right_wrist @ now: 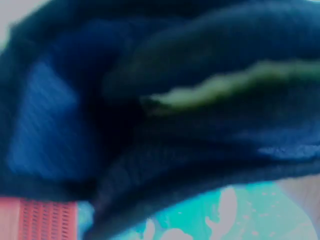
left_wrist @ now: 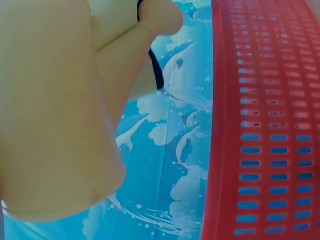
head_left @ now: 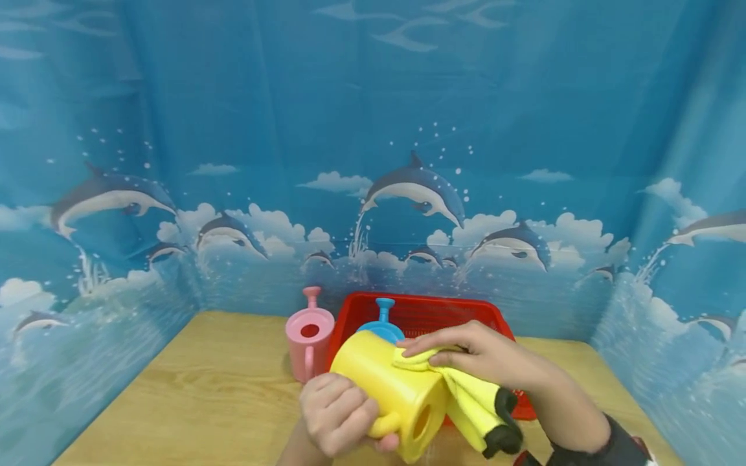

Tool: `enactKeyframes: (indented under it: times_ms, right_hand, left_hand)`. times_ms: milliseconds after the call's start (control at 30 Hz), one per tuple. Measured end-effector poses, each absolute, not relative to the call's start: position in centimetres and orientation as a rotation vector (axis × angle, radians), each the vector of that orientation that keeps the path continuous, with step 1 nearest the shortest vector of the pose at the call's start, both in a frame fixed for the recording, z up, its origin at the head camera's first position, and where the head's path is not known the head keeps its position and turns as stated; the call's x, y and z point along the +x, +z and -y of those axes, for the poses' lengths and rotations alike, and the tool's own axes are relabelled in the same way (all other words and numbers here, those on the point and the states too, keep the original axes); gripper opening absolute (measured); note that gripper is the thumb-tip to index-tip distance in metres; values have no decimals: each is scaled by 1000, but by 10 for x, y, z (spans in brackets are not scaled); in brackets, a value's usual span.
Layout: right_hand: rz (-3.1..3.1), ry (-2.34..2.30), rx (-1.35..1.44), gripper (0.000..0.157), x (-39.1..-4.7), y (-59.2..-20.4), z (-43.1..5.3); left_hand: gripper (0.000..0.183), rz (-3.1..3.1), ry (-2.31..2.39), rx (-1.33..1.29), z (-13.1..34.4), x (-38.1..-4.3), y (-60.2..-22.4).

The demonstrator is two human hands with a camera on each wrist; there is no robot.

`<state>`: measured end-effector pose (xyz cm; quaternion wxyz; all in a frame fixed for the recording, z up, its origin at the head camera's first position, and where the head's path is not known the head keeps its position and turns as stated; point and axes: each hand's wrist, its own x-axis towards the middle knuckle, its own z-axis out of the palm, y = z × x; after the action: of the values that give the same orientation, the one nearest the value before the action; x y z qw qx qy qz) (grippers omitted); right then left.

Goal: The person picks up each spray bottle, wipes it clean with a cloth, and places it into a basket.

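At the left, the wooden table (head_left: 233,382) is stretching toward a dolphin-printed backdrop (head_left: 262,129). On its far part a pink watering can (head_left: 298,356) is standing upright, its spout pointing to the far side, just beside the left wall of a red basket (head_left: 460,301). Nearer, the left hand (head_left: 339,414) is grasping a yellow watering can (head_left: 379,375), fingers curling around it at the handle. That can is being held tilted in front of the basket, its holed end facing the near right. Beyond it, a blue watering can (head_left: 381,332) is sitting in the basket's left part, partly hidden. To the right, the right hand (head_left: 478,353) is holding a yellow cloth (head_left: 474,391) between fingers and thumb, pressing it against the yellow can's upper side; its dark-edged corners are hanging toward the near right. A dark sleeve (head_left: 600,446) is covering the right forearm.
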<state>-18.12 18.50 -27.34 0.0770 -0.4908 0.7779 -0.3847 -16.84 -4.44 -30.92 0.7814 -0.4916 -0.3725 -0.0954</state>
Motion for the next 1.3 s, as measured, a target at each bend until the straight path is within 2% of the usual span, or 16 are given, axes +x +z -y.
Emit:
enactKeyframes:
  times_ms: [200,500,733,1100,1300]
  right_hand:
    - [-2349,-1149,-1245,29,-201,-270,-162]
    - [-2342,-1165,-1130,28,-222,-276,-138]
    - [-2445,-1121,-1084,27,-205,-271,-156]
    - [-2592,-1110,-1297,30,-166,-273,-195]
    - [-2488,-1251,-1307,33,-164,-279,-198]
  left_hand:
    - [45,796,-216,-1060,41,-166,-306]
    - [47,858,-329,-1031,43,-167,-319]
    - [49,746,-396,-981,43,-176,-314]
    - [49,736,-437,-1000,49,-183,-313]
    - [48,721,-455,-1006,47,-178,-308]
